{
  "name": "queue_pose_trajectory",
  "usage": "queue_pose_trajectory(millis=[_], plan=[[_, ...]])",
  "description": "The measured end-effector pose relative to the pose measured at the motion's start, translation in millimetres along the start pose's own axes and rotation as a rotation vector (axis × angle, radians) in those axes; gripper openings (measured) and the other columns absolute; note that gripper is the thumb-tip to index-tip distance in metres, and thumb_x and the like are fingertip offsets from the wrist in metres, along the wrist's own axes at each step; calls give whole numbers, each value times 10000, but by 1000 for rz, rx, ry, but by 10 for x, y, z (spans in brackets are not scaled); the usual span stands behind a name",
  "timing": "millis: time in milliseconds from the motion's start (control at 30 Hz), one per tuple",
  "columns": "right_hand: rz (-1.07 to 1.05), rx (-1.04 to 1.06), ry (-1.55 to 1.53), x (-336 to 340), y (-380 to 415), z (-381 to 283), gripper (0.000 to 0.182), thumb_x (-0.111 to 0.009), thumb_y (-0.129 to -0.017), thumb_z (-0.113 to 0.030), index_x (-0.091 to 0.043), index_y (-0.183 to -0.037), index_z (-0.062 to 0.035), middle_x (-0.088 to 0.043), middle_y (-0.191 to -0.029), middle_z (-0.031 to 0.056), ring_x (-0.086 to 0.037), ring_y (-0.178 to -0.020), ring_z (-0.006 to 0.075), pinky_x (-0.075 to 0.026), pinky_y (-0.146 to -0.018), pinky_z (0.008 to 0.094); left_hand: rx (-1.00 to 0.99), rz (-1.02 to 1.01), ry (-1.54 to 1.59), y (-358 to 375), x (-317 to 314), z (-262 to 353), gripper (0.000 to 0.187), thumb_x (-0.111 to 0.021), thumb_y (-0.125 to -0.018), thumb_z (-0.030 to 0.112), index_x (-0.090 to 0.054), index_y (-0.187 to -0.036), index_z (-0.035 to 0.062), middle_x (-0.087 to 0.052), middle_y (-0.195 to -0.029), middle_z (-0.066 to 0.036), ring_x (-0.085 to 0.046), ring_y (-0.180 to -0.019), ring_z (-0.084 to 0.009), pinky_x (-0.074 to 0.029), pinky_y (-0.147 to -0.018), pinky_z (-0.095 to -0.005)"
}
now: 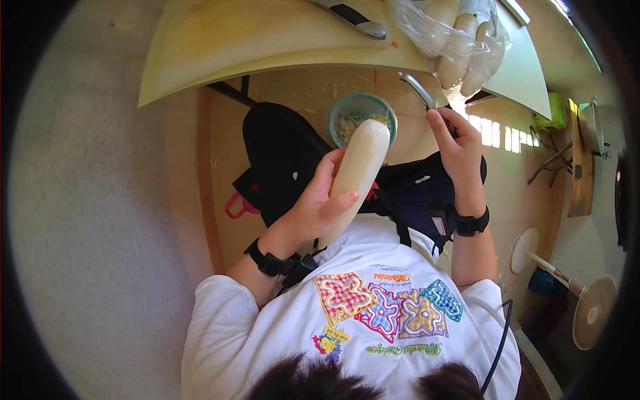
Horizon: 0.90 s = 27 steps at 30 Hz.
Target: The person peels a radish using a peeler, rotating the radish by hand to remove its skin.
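A long white radish (361, 163) lies tilted in my left hand (325, 200), its far end raised over a round bin (333, 121). The fingers wrap its side and the thumb rests on top; its surface looks smooth and pale. My right hand (459, 143) grips the dark handle of a peeler (419, 91), with the metal head pointing up and left. The peeler is apart from the radish, off to its right. Pale peelings (348, 125) lie inside the bin, which stands on the floor between my knees.
A cutting board (267, 40) covers the table ahead, with a grey-and-black-handled knife (360, 20) on it. A clear plastic bag of white radishes (460, 47) hangs over the table edge. Scraps lie on the floor. A fan (593, 312) stands at the right; a wall (100, 200) is at left.
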State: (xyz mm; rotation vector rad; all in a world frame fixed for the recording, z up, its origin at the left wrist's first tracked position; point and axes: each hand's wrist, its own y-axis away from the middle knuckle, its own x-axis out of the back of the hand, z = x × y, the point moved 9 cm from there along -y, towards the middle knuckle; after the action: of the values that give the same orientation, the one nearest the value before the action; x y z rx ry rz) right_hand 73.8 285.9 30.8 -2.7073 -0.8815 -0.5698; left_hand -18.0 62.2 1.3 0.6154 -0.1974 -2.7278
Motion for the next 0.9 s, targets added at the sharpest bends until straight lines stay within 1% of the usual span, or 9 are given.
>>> queue_pose_trajectory(millis=[67, 133, 167, 267, 333, 367, 500, 733, 900], plan=[[-6, -4, -14, 24, 24, 44, 239, -722, -895, -212, -690, -914, 24, -460, -598, -67, -364, -546, 22, -268, -481, 215, 18, 7, -9, -17, 0, -19, 717, -584, -913, 204, -180, -1479, 28, -425, -1353, -113, -446, -1236, -173, -369, -1056, -353], [-37, -15, -168, -13, 91, 11, 224, -713, -902, -200, -687, -918, 22, -478, -629, -70, -366, -554, 15, -268, -483, 207, -14, -19, 30, -20, -40, 24, 719, -585, -910, 191, -177, -1480, 27, -421, -1356, -114, -434, -1247, -170, -364, -1061, -349], [-37, -16, -169, -20, 115, -16, 224, -713, -902, -200, -687, -918, 22, -478, -629, -70, -366, -554, 15, -268, -483, 207, -13, -19, 29, -27, -38, 12, 719, -585, -910, 191, -177, -1480, 27, -421, -1356, -114, -434, -1247, -170, -364, -1061, -349], [-79, -49, -212, -70, 193, -168, 250, -761, -858, -189, -674, -977, 14, -503, -672, -76, -379, -577, 7, -284, -497, 190, 12, 19, -20, -62, 9, -53, 715, -584, -913, 186, -176, -1480, 29, -423, -1354, -111, -441, -1243, -173, -365, -1061, -354], [-159, -80, -281, -144, 279, -316, 361, -826, -785, -172, -651, -1049, 3, -519, -695, -74, -398, -597, 2, -307, -514, 173, 29, 33, 12, -72, 15, -88, 708, -584, -919, 172, -176, -1480, 31, -419, -1359, -108, -448, -1239, -174, -368, -1060, -355], [-188, -45, -300, -177, 307, -359, 522, -878, -705, -164, -635, -1144, -22, -536, -712, -67, -419, -604, -1, -329, -526, 165, 29, 30, 11, -80, 5, -90, 708, -584, -919, 172, -176, -1480, 31, -419, -1359, -108, -448, -1239, -174, -368, -1060, -355], [-306, -33, -209, -366, 405, -458, 609, -884, -667, -158, -635, -1212, -49, -552, -718, -52, -457, -612, 3, -372, -542, 169, 8, 34, -1, -123, -4, -76, 697, -575, -924, 133, -167, -1480, 32, -411, -1361, -110, -466, -1216, -169, -396, -1040, -350], [-277, 0, -207, -555, 454, -431, 570, -859, -683, -157, -646, -1202, -51, -558, -697, -37, -466, -606, 11, -397, -548, 173, 20, 30, 2, -115, -24, -42, 690, -558, -921, 73, -153, -1477, 35, -410, -1335, -107, -510, -1148, -156, -454, -981, -341], [-280, -7, -198, -557, 468, -433, 504, -852, -691, -159, -668, -1143, -34, -573, -692, -31, -473, -602, 11, -402, -544, 177, 11, 31, 17, -107, -23, -45, 717, -594, -904, 89, -161, -1473, 36, -410, -1329, -105, -510, -1137, -151, -458, -973, -339]])
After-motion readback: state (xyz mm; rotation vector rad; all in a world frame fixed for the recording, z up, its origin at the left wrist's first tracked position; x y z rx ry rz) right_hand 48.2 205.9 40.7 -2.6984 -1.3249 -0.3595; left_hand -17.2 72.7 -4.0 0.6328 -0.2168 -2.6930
